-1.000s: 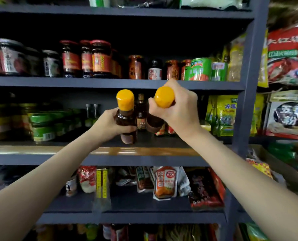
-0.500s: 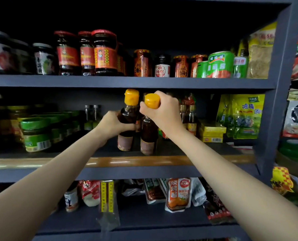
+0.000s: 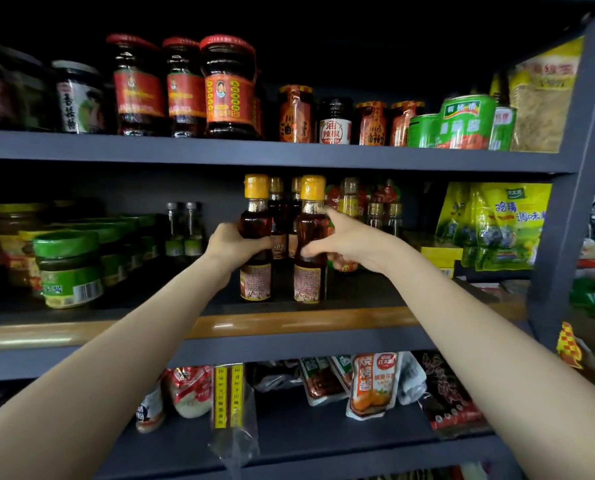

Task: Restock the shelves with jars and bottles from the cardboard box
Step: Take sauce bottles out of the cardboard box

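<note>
Right hand blurred; its grip is unclear.

Two amber glass bottles with yellow caps stand side by side on the dark middle shelf, the left bottle beside the right bottle, similar bottles behind them, green-lidded jars to their left, yellow-green packets right.

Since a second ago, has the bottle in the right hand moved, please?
Yes. The right bottle has come down from shelf-edge height and now stands on the middle shelf; the right hand is opening off it.
</note>
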### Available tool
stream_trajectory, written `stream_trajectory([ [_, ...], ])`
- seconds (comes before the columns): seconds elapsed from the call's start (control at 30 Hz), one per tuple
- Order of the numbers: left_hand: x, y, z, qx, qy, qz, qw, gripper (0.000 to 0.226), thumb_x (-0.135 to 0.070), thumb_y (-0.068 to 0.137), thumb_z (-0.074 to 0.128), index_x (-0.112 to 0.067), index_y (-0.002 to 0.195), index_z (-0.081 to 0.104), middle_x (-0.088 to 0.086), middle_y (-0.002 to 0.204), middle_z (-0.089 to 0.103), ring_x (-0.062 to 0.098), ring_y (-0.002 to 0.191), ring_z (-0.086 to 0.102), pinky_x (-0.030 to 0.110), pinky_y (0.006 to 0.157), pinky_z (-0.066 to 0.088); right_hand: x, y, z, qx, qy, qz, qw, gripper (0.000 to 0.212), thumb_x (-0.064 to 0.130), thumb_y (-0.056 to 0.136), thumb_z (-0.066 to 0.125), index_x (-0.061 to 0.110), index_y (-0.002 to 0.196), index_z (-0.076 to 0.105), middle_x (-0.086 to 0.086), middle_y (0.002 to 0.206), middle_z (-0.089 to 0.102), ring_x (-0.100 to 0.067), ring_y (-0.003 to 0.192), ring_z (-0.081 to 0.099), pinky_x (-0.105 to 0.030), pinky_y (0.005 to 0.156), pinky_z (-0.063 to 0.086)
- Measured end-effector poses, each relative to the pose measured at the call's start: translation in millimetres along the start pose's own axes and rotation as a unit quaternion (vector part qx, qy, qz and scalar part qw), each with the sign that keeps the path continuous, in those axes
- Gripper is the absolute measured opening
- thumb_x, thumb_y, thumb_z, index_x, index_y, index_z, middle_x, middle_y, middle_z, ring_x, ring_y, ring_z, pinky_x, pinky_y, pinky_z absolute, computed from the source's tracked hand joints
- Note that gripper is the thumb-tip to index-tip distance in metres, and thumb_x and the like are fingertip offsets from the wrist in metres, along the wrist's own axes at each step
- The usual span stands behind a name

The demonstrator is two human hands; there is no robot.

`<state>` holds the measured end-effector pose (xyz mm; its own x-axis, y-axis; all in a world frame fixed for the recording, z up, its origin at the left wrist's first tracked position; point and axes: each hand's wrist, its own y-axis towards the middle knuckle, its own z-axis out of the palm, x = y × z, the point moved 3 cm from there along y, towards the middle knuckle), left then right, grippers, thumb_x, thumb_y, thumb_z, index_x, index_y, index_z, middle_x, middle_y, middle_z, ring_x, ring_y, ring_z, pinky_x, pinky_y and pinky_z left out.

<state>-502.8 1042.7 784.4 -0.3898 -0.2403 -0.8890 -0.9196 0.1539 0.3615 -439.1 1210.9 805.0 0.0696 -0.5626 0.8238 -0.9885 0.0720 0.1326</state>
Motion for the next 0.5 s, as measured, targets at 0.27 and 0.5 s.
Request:
stream_trajectory([
  [0.27, 6, -4, -13, 0.196, -0.008, -0.04, 0.98, 0.027, -0.003, 0.083, 0.059, -0.021, 0.103, 0.059, 0.0, 0.107, 0.064, 0.018, 0.111, 0.053, 0.032, 0.097, 0.038, -11, 12, 15, -0.145, -0.028, -0.011, 0.989, 0.061, 0.034, 0.074, 0.076, 0.011, 0.122, 0.046, -0.006, 0.11, 0.06, -0.011, 0.055, 0.05, -0.019, 0.038, 0.039],
  [0.5, 9, -4, -22, 0.23, 0.038, -0.01, 0.972, 0.043, -0.002, 0.084, 0.06, -0.019, 0.122, 0.051, 0.004, 0.121, 0.061, 0.019, 0.115, 0.055, 0.036, 0.104, 0.041, -13, 10, 14, -0.061, 0.043, 0.051, 0.996, 0.064, 0.022, 0.086, 0.065, 0.008, 0.138, 0.031, -0.005, 0.095, 0.055, -0.01, 0.06, 0.05, -0.019, 0.045, 0.04],
])
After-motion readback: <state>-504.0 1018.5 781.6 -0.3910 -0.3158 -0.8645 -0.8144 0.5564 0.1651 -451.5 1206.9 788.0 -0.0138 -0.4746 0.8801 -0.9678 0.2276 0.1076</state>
